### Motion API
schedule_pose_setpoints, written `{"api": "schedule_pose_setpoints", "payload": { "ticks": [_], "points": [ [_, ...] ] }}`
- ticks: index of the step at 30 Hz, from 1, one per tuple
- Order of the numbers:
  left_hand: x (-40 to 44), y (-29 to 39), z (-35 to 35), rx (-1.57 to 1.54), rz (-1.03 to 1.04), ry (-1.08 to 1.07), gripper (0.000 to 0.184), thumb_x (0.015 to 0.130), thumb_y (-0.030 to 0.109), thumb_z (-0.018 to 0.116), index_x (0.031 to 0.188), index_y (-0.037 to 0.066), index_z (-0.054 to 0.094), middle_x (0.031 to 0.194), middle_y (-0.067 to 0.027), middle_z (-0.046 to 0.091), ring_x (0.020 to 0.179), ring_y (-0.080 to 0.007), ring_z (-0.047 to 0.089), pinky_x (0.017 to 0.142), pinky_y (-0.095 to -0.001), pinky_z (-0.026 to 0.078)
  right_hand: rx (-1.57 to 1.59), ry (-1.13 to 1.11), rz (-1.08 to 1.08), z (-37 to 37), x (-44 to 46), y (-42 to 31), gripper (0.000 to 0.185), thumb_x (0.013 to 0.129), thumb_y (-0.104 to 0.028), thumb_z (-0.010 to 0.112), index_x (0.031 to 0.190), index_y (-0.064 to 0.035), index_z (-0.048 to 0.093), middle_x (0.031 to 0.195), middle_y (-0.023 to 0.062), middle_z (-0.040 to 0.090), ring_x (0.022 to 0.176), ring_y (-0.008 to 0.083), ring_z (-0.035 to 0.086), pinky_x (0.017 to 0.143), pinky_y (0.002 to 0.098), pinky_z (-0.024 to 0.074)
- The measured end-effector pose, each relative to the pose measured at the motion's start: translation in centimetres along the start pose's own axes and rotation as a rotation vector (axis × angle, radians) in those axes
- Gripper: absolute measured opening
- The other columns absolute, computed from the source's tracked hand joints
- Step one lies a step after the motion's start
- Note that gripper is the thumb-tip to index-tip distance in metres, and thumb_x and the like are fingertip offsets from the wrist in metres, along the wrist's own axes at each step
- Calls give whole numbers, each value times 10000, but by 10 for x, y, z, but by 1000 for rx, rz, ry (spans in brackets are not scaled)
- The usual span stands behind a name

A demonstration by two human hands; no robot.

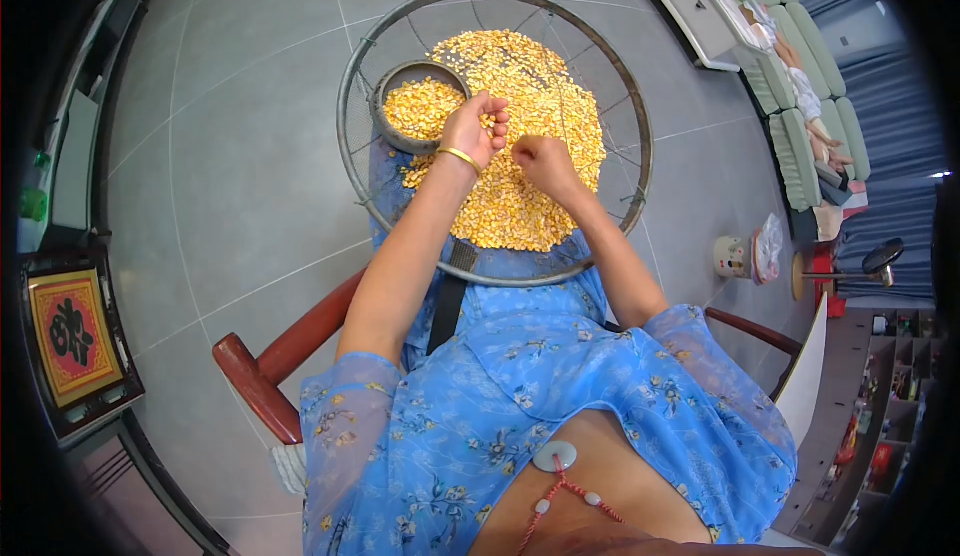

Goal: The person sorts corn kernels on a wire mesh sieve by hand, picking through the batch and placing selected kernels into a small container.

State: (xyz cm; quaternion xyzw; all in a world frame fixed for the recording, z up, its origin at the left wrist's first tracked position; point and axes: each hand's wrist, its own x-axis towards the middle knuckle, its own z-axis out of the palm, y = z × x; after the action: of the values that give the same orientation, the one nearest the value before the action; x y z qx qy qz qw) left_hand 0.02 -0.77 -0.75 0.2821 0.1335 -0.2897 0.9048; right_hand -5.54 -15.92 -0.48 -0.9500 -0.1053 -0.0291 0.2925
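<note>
Across my lap rests a round wire-mesh sieve with a grey rim. Loose yellow corn kernels are spread over its mesh. A dark round bowl, part filled with kernels, stands inside it at the left. My left hand, below a yellow bangle, hovers by the bowl's right edge with its fingers curled in. To its right, my right hand is closed above the kernels, thumb and fingers pressed together. Whatever lies in either hand is too small or hidden to make out.
Wooden chair arms flank me. Grey floor tiles surround the sieve. A small patterned bin stands at the right. Farther off, a person's legs rest on a green sofa behind a white table.
</note>
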Motion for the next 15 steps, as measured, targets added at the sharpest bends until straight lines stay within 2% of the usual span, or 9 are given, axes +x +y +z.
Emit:
{"api": "schedule_pose_setpoints", "payload": {
  "ticks": [3,6,8,9,12,13,15],
  "points": [
    [1,-2,-1,18,12,-10,342,931,319,437,892,0,556,724,-79,511,571,-146,438,463,-251,355,17,147,-45,-29,16,-27,79,759,-63,628,824,-24,651,698,114,634,628,178,619,573,296,470],
    [-1,-4,3,-14,-12,2,344,936,314,428,888,-3,554,732,-86,512,580,-149,440,474,-254,362,202,184,-56,-45,21,-56,101,764,-56,621,855,-30,654,704,107,636,637,159,621,578,284,473],
    [-3,-3,5,-29,-31,-2,347,937,314,425,885,-4,554,736,-88,512,584,-150,440,478,-256,364,200,294,-69,-44,24,-56,123,747,-28,576,839,12,647,721,189,626,642,303,627,587,355,487],
    [-2,-2,5,-46,-48,-6,350,938,314,423,882,-5,554,739,-91,513,587,-151,441,481,-259,365,200,294,-75,-42,22,-50,123,747,-28,576,839,12,647,721,189,626,642,303,627,587,355,487],
    [-1,-1,2,-13,-23,-31,344,936,313,427,879,1,559,735,-85,520,583,-151,446,480,-255,363,-97,33,-44,-23,4,-7,123,734,-60,572,816,-2,643,741,200,627,686,342,623,639,409,489],
    [-1,-1,2,-14,-25,-30,344,936,313,427,879,1,559,735,-85,520,583,-151,446,480,-255,363,-96,32,-43,-16,-4,-1,123,734,-60,572,816,-2,643,741,200,627,686,342,623,639,409,489],
    [0,-1,0,9,-6,-36,336,934,310,432,882,7,565,729,-75,528,579,-146,453,477,-250,357,-185,-190,-15,-2,-21,8,98,732,-59,579,798,-7,631,724,182,619,671,313,616,621,386,477]
  ]
}}
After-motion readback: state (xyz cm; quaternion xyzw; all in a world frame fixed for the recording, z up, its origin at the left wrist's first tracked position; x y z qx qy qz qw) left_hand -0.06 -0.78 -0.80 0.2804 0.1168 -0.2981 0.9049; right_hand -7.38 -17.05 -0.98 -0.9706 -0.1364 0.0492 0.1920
